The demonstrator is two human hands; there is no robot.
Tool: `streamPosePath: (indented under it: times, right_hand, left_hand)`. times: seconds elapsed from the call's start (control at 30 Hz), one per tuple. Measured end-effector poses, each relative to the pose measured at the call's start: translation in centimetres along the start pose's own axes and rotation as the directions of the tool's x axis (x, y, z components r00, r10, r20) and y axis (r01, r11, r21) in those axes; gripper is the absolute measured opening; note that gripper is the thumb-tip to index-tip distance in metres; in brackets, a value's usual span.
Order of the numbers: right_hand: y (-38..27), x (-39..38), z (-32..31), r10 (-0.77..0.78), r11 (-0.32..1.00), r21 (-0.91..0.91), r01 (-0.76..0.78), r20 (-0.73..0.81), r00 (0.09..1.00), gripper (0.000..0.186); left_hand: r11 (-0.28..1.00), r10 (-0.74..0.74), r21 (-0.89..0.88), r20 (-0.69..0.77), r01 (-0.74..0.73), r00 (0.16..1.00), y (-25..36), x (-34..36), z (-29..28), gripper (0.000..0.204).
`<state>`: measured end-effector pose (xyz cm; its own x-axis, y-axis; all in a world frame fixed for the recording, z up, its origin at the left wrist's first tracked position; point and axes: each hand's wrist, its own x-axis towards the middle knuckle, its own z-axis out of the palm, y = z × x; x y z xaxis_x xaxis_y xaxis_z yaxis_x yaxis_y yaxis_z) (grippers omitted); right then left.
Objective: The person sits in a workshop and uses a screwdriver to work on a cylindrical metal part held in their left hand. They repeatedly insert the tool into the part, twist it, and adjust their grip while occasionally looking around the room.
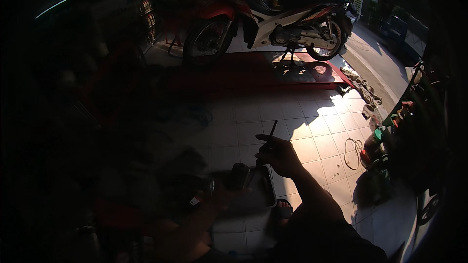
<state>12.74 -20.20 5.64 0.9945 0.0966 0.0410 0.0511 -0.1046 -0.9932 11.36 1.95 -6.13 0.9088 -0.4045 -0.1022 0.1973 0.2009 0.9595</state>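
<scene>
Ahead of you, a red-and-white motorbike (pixel 273 22) stands propped upright on a long, low red service ramp (pixel 253 75), which lies across the pale square-tiled floor (pixel 317 131). Sunlight falls over the right half of the tiles; the left half is in deep shadow. Near your knees, a shallow rectangular grey metal tray (pixel 261 190) sits on the tiles, one corner just beside your sandalled foot (pixel 283 209).

Your left hand (pixel 222 192) is over the tray's left edge, curled around a dark rounded metal part (pixel 240 175) that it holds above the tray; how tightly the fingers close is lost in shadow. Your right hand (pixel 278 156) hovers over the tray's far right corner, fingers folded shut around a thin dark rod-like tool (pixel 271 131) whose free end sticks up and away from you. Well to the right, a loop of pale cord (pixel 352 153) lies on the sunlit tiles near a cluttered green rack (pixel 397 122).
</scene>
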Motion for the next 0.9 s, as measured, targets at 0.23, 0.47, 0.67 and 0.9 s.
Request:
streamPosePath:
  times: [0.23,0.47,0.67,0.9]
  right_hand:
    - [2.0,1.0,0.2,-0.178,0.984,0.004,0.178,0.066,0.982,0.038]
    - [1.0,0.3,1.2,-0.282,0.929,-0.246,0.278,0.02,0.959,0.024]
    - [0.8,-0.1,1.9,-0.299,0.953,-0.038,0.3,0.041,0.953,0.026]
    - [0.5,-0.5,1.3,-0.451,0.847,-0.259,0.464,0.113,0.886,0.029]
  left_hand:
    - [0.919,0.096,0.383,0.017,-0.095,0.995,2.1,-1.0,1.2,0.062]
    - [0.828,0.36,0.458,0.004,-0.322,0.933,3.6,0.2,1.1,0.051]
    - [0.83,0.394,0.432,-0.007,-0.352,0.919,3.6,0.3,0.4,0.048]
    - [0.795,0.431,0.468,0.011,-0.386,0.902,3.8,0.5,0.3,0.047]
